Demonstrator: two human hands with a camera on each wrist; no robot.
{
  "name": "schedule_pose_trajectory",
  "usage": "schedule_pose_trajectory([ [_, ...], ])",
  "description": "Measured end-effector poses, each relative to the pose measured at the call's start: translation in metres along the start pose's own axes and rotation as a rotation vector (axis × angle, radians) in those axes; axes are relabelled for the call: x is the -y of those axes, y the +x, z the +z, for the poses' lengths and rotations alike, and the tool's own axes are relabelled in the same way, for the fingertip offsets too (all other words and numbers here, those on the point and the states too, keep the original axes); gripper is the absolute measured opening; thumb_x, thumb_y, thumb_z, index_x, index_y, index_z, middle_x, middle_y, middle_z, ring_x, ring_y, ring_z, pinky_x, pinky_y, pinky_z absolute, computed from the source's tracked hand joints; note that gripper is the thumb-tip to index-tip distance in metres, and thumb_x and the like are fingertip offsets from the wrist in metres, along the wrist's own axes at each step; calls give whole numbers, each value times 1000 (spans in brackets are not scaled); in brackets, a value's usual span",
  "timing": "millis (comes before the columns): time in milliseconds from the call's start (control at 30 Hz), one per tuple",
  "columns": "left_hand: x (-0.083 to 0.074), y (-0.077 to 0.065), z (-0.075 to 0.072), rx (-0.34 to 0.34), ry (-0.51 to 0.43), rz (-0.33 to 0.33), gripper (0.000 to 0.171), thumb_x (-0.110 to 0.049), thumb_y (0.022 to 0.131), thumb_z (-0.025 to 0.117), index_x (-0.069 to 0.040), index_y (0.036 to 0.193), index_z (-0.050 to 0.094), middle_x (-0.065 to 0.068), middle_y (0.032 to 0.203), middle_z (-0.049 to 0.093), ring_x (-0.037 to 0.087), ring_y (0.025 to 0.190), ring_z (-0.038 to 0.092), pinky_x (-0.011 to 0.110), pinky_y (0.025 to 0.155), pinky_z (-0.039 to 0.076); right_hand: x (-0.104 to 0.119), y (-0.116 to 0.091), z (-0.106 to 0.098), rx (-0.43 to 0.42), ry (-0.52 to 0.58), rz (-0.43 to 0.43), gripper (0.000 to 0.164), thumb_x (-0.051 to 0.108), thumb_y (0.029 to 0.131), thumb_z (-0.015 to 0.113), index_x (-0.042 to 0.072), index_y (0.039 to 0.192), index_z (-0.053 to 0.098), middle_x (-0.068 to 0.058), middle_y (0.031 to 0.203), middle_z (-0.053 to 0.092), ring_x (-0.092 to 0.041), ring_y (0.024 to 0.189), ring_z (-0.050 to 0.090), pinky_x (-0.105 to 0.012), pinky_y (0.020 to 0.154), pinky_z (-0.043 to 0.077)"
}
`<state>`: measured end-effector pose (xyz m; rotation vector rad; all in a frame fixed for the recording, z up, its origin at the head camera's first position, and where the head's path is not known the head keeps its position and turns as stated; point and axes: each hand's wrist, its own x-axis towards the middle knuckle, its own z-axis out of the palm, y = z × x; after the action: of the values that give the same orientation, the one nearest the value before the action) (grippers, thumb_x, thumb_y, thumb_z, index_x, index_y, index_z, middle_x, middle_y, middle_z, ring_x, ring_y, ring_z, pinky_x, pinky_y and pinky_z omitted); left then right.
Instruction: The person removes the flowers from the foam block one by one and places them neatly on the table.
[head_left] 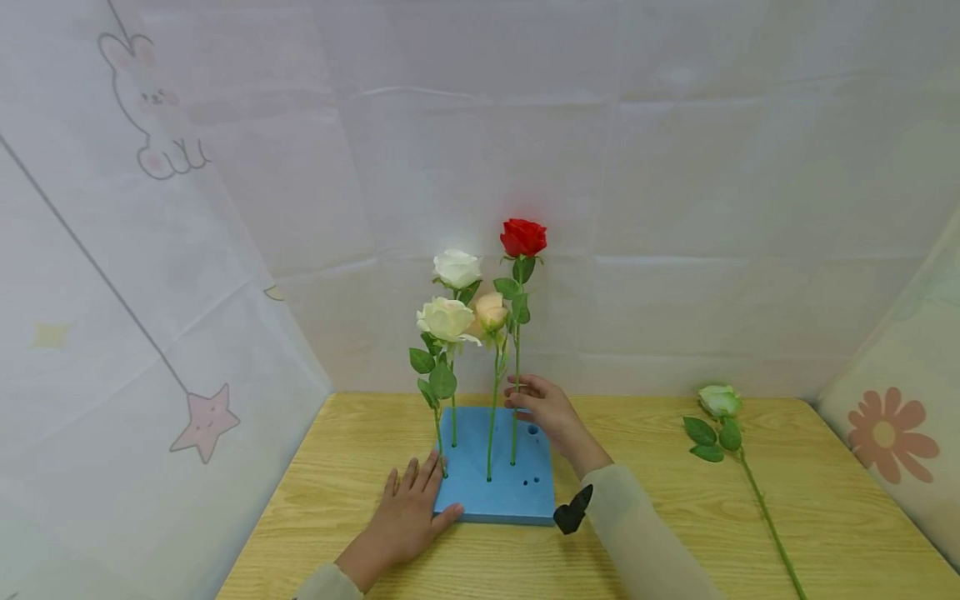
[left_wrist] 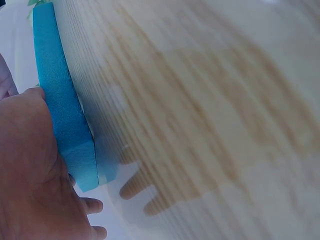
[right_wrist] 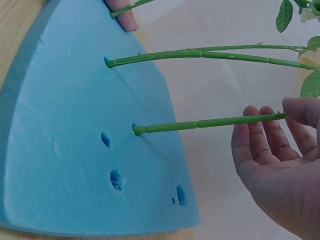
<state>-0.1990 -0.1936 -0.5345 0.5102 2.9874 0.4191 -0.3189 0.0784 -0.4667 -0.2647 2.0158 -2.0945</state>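
A blue foam block (head_left: 495, 502) lies on the table and holds several upright roses. My left hand (head_left: 405, 521) rests at its left front corner, fingers spread and thumb on the front edge; the left wrist view shows this hand (left_wrist: 30, 165) against the block's side (left_wrist: 62, 85). At the back right of the upright flowers stands a red rose (head_left: 523, 238). My right hand (head_left: 551, 414) has its fingers loosely curled round that rose's stem (right_wrist: 200, 124), thumb touching it. Left of it stand a peach rose (head_left: 491, 312), a cream rose (head_left: 446, 319) and a white rose (head_left: 457, 269).
Another pale green-white rose (head_left: 720, 401) lies on the right of the wooden table (head_left: 645, 450), its stem pointing to the front edge. Several bare holes, one a larger hole (right_wrist: 116, 180), show in the block's right part. A pale cloth (head_left: 675, 208) hangs behind.
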Motion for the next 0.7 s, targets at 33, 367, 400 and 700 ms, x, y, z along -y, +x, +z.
schedule_pose_trajectory([
  [33,0,0,0,2,0,0,88,-71,100,35,-9,162,24,10,170,15,45,152,19,71,116,14,0,0,0,2,3,1,41,10,103,61,5,143,56,-25,135,59,-27,111,67,-53,104,48],
  [367,2,0,2,-13,-5,9,86,-68,101,38,-8,162,26,12,169,17,47,151,20,72,115,14,1,-1,1,-22,0,7,35,8,102,61,8,137,62,-18,125,66,-24,105,68,-51,101,51],
  [400,1,0,1,-12,-4,8,86,-69,101,37,-9,162,26,11,169,17,47,151,20,72,115,14,1,-1,1,-23,5,11,35,7,101,62,7,136,62,-18,125,66,-25,106,68,-51,101,51],
  [700,1,0,1,3,0,2,87,-70,101,35,-9,162,24,10,170,15,45,152,18,72,116,13,1,-2,0,-27,9,2,29,6,101,62,2,130,64,-12,114,70,-30,107,68,-56,103,48],
])
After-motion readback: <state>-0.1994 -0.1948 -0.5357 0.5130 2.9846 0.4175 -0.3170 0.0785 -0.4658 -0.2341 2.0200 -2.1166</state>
